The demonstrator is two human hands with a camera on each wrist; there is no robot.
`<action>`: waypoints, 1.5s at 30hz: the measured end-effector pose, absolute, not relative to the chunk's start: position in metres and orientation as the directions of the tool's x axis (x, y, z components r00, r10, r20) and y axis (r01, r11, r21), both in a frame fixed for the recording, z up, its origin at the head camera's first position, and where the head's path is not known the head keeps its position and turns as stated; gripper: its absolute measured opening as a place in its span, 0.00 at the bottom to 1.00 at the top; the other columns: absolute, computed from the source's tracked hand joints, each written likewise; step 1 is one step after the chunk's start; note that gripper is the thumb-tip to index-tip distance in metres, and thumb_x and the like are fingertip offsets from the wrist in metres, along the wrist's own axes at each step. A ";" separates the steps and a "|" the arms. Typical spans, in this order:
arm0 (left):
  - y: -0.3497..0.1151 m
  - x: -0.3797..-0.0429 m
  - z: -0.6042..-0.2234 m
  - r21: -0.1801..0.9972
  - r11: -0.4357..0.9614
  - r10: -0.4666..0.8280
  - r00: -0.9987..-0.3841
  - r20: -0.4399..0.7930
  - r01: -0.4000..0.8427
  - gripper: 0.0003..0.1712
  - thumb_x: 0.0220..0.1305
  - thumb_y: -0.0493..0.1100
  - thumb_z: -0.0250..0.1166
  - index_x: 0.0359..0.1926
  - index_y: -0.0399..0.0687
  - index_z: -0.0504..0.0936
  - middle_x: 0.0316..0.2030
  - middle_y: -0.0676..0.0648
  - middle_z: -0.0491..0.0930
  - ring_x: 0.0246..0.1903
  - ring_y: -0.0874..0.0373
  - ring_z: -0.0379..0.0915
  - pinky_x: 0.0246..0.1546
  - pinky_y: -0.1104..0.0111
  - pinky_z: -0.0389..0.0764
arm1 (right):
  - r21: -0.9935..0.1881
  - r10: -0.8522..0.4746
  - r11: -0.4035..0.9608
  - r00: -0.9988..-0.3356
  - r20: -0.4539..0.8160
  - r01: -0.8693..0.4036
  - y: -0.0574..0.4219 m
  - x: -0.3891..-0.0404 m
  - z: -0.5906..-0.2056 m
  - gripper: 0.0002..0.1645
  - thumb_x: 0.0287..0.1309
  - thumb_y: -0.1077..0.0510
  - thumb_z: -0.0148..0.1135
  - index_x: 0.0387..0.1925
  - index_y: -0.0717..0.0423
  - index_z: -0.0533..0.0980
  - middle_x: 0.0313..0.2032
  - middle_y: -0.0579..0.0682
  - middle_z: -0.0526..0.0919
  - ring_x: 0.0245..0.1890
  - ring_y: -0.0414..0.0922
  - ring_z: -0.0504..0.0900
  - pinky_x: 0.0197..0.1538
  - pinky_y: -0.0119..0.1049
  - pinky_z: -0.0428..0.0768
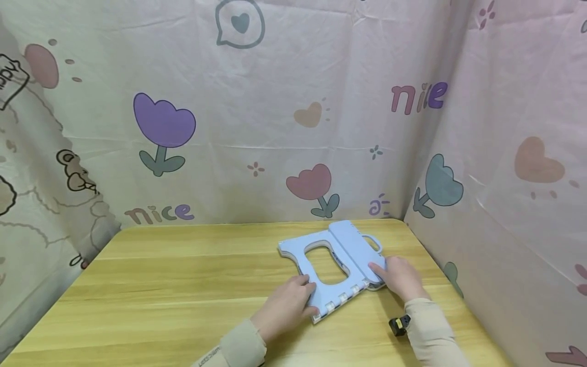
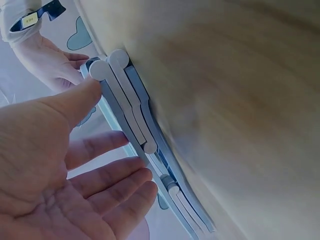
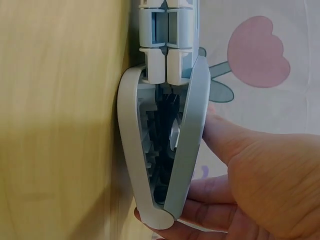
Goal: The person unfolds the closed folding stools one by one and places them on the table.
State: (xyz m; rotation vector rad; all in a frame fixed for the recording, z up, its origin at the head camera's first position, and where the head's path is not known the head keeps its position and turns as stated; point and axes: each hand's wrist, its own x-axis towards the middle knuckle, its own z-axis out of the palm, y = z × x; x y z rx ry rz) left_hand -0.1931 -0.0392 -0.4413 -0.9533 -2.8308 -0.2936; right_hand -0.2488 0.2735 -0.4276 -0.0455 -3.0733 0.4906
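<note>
Folded stool (image 1: 353,250) lying on the tabletop (image 1: 160,285), a hand at either side.
The right hand (image 1: 403,278) grips its handle end, thumb above, probably for control; the left hand (image 1: 285,305) lays loose, extended fingers against it, likely for steadiness.

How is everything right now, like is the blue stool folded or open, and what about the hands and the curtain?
Blue stool: folded, with a gap between its seat halves
Carry handle: sticking out, not held
Left hand: touching the stool's edge
Right hand: gripping the seat's end
Curtain: hanging, creased
</note>
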 end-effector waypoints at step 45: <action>-0.124 -0.160 -0.441 0.167 0.803 0.529 -0.813 0.243 0.572 0.35 0.62 0.56 0.79 0.61 0.37 0.85 0.62 0.34 0.84 0.61 0.40 0.83 0.59 0.48 0.88 | -0.360 -0.032 0.929 -0.987 0.157 -0.087 0.192 -0.237 -0.438 0.29 0.67 0.36 0.71 0.30 0.60 0.82 0.21 0.49 0.76 0.23 0.45 0.73 0.27 0.38 0.73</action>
